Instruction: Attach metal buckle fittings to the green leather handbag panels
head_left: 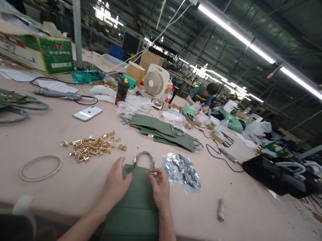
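A dark green bag piece [136, 198] lies in front of me, running from the table over its front edge. Its braided, looped handle [145, 153] stands at the far end. At the upper left edge of the bag piece rests my left hand [117, 183], its fingers stretched out and the thumb apart. My right hand [160, 186] is closed in a pinch on a small gold metal fitting [155, 173] at the right foot of the handle. A pile of gold fittings [92, 147] lies beyond my left hand. Flat silver metal plates [182, 170] are heaped beyond my right.
Further green bag pieces [162, 131] lie ahead and at the left edge. A phone [88, 113], an electric screwdriver [58, 95], a ring of tape [41, 168] and a thread spool [222, 209] are around. Black bags [281, 174] lie right. A person [203, 96] works across the table.
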The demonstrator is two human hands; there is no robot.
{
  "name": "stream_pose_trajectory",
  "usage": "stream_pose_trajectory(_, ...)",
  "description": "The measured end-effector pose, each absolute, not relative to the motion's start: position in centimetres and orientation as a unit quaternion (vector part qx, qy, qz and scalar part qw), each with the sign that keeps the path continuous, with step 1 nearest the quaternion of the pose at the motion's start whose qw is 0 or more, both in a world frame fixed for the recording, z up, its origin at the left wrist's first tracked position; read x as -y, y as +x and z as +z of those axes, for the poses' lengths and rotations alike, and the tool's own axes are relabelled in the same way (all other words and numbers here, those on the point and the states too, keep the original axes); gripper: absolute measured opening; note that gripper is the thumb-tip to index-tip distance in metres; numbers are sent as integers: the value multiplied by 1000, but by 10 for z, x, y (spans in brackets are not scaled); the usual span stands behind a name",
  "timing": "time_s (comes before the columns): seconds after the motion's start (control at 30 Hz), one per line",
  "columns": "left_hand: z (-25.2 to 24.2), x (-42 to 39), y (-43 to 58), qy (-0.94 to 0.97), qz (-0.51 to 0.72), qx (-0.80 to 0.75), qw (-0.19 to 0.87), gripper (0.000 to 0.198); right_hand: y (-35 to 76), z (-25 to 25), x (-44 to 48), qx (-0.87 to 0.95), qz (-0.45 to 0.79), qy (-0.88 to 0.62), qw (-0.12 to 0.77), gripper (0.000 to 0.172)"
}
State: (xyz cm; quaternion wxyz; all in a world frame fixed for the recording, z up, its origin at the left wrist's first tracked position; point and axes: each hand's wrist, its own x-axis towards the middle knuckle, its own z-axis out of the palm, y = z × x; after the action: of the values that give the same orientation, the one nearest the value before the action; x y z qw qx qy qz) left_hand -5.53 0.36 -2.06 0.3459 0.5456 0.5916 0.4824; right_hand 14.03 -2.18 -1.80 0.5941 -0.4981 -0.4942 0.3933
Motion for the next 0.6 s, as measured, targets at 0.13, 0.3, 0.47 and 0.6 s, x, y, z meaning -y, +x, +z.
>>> stream_pose_trajectory(0.13,-4,-23,-57,414,471,-586,513,80,139,-22,18,476,395,-506,601,43)
stream_pose_trajectory(0.3,14,-32,-45,367,406,-449,707,48,142,-22,21,458,388,-510,616,42)
stream_pose_trajectory(0.47,10,-29,-38,264,352,-324,837,40,147,-20,23,451,327,-537,634,32)
stream_pose_trajectory(0.6,-1,-26,-42,213,359,-300,858,41,147,-18,26,456,288,-549,638,29)
